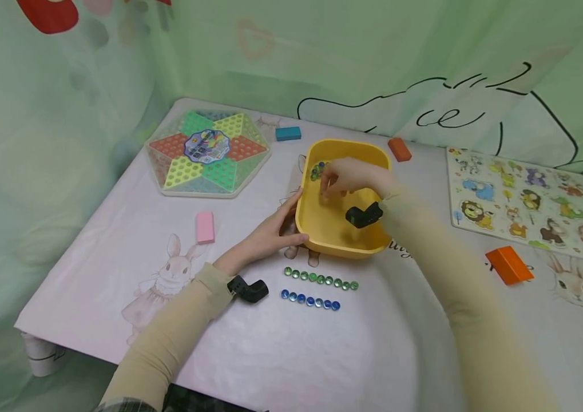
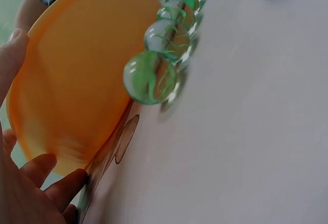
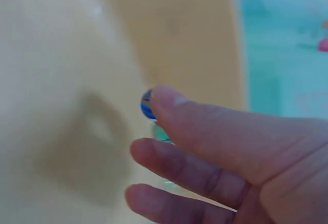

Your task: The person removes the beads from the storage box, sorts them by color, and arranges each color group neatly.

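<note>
A yellow plastic tray (image 1: pixel 334 249) stands mid-table in the head view. My left hand (image 1: pixel 270 232) lies spread against its near-left corner, the thumb at the rim. Inside the tray, my right hand (image 1: pixel 350 174) reaches down, and in the right wrist view its thumb presses a blue marble (image 3: pixel 147 106); the index finger is hidden behind the thumb. More glass marbles (image 1: pixel 314 173) cluster at the tray's left wall. Before the tray lie a row of green marbles (image 1: pixel 321 279) and, nearer, a row of blue marbles (image 1: pixel 310 301).
A Chinese checkers board (image 1: pixel 207 150) sits back left, and an animal puzzle board (image 1: pixel 525 200) at right. Around the tray are a blue block (image 1: pixel 288 133), a pink block (image 1: pixel 205 227), a red-orange block (image 1: pixel 399 149) and an orange block (image 1: pixel 510 265).
</note>
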The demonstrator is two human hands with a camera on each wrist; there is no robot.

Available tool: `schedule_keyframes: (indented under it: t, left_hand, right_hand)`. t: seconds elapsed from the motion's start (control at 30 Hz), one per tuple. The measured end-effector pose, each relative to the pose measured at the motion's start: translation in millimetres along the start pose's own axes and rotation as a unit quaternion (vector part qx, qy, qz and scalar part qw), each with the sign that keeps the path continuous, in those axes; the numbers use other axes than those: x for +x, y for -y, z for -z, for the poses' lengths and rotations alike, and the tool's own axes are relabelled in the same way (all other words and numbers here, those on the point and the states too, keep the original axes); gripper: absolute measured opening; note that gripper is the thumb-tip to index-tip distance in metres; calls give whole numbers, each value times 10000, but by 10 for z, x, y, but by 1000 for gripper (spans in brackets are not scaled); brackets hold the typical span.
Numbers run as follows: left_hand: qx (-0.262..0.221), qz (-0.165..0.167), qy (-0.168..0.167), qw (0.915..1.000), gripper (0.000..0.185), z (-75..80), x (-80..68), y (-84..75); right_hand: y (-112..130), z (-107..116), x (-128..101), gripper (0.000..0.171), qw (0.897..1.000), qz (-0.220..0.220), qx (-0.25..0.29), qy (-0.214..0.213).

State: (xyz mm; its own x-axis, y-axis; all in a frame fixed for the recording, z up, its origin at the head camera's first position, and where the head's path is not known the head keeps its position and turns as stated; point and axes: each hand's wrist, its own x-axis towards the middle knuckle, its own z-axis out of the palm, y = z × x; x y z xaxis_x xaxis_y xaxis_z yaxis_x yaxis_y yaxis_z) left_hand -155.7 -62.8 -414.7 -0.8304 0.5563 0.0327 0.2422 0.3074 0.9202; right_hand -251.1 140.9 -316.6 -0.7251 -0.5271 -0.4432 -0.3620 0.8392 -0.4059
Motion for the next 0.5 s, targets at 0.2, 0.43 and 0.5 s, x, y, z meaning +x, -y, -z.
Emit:
schedule_keyframes:
  t: [0.2,0.43,0.5]
  left_hand:
    - [-26,6,7,10000,87,-3,-8,-4]
    - [24,27,-5,10000,87,1,-7,3]
    - [51,30,-19,10000,87,3,-8,4]
  right_hand:
    - [25,31,-346,16,9980,523,43,-358]
    - [80,-28,-811,19,9938,504,859,-499]
    - [88,-71,-924,19,9922,505,1039,-468]
